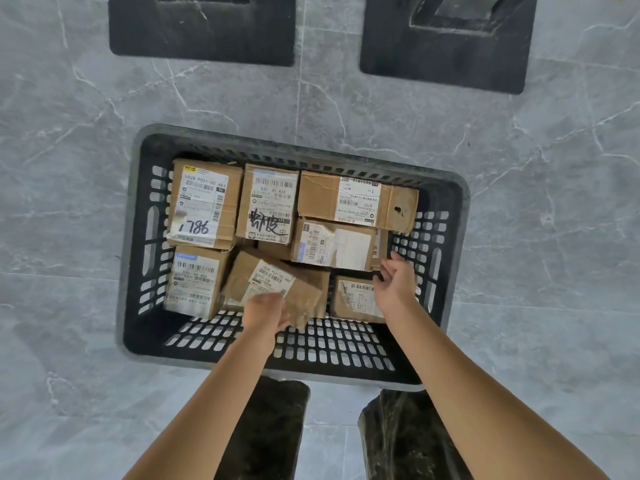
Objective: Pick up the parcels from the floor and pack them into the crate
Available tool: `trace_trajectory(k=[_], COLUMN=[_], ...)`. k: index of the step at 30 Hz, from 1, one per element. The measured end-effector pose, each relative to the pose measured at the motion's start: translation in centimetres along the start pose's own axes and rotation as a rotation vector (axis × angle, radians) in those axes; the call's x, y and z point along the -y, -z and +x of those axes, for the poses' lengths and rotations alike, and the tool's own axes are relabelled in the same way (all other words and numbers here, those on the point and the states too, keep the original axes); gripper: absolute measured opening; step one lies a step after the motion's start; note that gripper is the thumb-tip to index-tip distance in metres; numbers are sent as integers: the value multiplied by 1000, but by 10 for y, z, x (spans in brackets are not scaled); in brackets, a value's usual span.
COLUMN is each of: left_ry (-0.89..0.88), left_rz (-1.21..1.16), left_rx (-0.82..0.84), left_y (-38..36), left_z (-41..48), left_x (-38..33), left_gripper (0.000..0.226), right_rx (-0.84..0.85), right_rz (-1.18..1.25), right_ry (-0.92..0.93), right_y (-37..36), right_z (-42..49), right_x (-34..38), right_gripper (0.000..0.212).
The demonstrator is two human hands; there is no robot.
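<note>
Two bare forearms, the left forearm point(207, 393) and the right forearm point(467, 375), are seen reaching in from the bottom edge. Everything is carried by a grey, marble-veined tiled floor point(69, 133). A black perforated plastic crate point(311, 348) is set on it directly below the camera, and cardboard parcels are packed inside. A black square base point(202, 46) and a second black base point(446, 60) are cut off by the top edge, well apart from the crate. A dark trouser leg point(266, 427) and a second trouser leg point(405, 438) are seen just beside the crate's near wall. Along the far wall three parcels are laid flat side by side: the parcel marked 1786 point(204, 202) at the left, the parcel with handwritten characters point(268, 202) in the middle and the long parcel point(356, 199) at the right. The torn-label parcel point(336, 245) is laid just in front of the long one. In the near row the front-left parcel point(195, 280) and the front-right parcel point(353, 299) are laid flat, and between them the tilted parcel point(273, 282) is propped at an angle, label upward. Its near corner is grasped by the left hand point(265, 311), whose fingers are curled round it. Nothing is held by the right hand point(396, 282); its fingers are loosely spread above the gap between the torn-label parcel and the front-right parcel.
</note>
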State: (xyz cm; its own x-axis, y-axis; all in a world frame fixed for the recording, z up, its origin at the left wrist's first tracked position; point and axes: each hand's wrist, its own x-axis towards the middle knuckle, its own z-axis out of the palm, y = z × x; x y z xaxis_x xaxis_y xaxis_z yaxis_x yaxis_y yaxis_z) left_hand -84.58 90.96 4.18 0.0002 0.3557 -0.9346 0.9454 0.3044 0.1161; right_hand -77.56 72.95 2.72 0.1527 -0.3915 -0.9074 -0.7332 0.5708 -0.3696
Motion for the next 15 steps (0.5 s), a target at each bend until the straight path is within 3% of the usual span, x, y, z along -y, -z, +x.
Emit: trace_trajectory(k=[3,6,8,11,13,15], left_ry=[63,69,110,-5,-39,16], left_rz=[-60,-115,-137,99,268,413], left_rx=[-76,-69,-43,-83,-44,102], left_y=[18,23,21,17,14,9], left_z=[12,26,32,40,39,31], left_x=[11,7,1,-2,3,10], left_gripper=[19,37,34,54,44,30], right_rx=[-34,180,370,561,546,533], right_rz=[-493,-867,-1015,-1212,-1302,-1353], right_ry=[117,18,11,158,301,436], right_y=[5,4,0,-9,-13,-15], right_z=[2,-9,-13,-21,-24,-23], right_x=[-18,-46,-64,-84,-89,-88], right_gripper=[19,21,35,59,60,52])
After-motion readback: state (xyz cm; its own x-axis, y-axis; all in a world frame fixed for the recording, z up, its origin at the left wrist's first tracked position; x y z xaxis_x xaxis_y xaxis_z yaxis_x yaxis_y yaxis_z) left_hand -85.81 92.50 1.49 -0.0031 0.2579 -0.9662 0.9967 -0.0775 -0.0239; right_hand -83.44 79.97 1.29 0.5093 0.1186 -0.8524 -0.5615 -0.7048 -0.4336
